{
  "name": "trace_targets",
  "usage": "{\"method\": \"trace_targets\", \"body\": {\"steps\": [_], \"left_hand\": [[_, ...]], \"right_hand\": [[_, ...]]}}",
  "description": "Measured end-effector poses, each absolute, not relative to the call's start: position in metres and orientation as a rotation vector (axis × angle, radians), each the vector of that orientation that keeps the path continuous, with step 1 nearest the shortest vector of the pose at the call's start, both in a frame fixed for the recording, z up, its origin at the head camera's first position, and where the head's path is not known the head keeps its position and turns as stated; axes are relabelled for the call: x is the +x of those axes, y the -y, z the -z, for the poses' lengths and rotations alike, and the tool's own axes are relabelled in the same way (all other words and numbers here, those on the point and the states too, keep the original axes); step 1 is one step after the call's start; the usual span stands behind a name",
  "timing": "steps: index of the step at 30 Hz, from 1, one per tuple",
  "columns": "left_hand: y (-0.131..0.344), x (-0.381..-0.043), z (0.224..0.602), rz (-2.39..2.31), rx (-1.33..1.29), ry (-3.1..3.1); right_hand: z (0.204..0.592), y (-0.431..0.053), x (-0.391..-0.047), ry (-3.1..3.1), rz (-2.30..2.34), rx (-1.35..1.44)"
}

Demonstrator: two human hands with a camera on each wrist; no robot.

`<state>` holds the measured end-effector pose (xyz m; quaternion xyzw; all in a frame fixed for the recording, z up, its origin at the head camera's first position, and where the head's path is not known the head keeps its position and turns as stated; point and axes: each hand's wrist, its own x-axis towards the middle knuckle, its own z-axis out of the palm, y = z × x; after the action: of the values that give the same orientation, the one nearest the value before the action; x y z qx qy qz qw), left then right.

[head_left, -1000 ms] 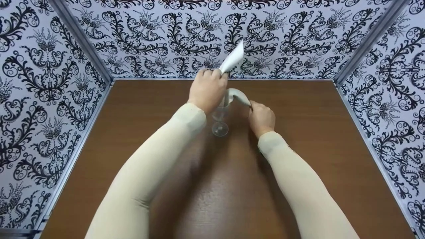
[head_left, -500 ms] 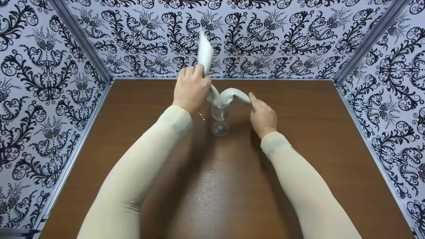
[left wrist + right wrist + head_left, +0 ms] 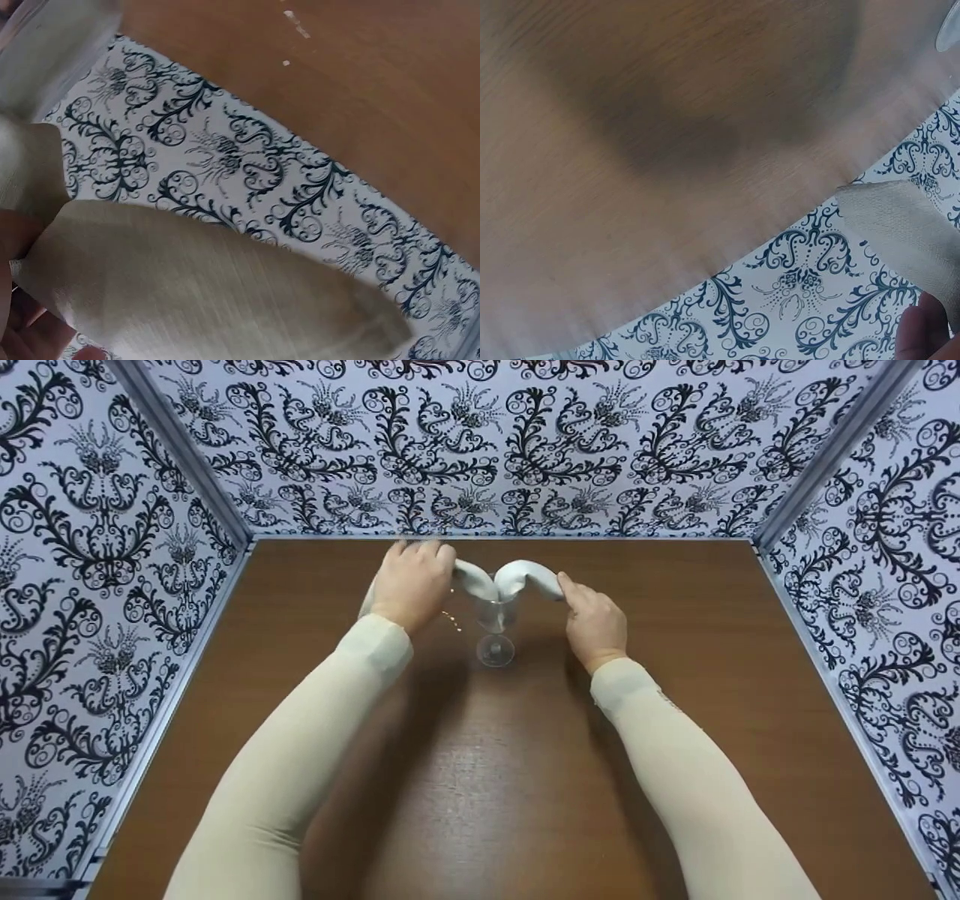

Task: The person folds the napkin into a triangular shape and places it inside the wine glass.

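Note:
A stemmed glass [image 3: 496, 619] stands upright on the brown table. Out of its mouth rises a white cloth napkin [image 3: 517, 574], arching to both sides in two rolled arms. My left hand [image 3: 414, 583] grips the left arm of the napkin, whose free end hangs down past the far side of the hand. In the left wrist view the napkin [image 3: 202, 285] spreads large from the fingers. At the right arm's tip, my right hand [image 3: 596, 619] pinches the cloth, index finger stretched along it. Fingertips [image 3: 922, 330] show under the napkin [image 3: 900, 225] in the right wrist view.
Brown table [image 3: 480, 795] with patterned panels [image 3: 465, 450] behind and at both sides, framed by grey metal rails [image 3: 836, 457]. Small light specks [image 3: 451, 620] show just left of the glass.
My left hand has moved left and down, drawing the napkin's left arm out sideways; its end, upright before, now droops. The right hand stays at the right tip, shifting slightly.

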<state>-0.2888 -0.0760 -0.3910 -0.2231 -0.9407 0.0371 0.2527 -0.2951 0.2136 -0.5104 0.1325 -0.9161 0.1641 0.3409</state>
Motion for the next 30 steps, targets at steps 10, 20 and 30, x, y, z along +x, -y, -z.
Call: {"method": "trace_targets", "body": {"steps": [10, 20, 30], "left_hand": [[0.078, -0.285, 0.416, -0.028, -0.596, 2.545], [0.073, -0.285, 0.432, -0.019, -0.612, 2.523], [0.068, -0.286, 0.442, 0.095, -0.592, 2.524]], "right_hand": [[0.510, -0.213, -0.295, 2.397, -0.493, 0.360], [0.492, -0.193, -0.298, 2.391, -0.717, 0.572], [0.476, -0.179, -0.302, 2.519, -0.669, 0.489]]}}
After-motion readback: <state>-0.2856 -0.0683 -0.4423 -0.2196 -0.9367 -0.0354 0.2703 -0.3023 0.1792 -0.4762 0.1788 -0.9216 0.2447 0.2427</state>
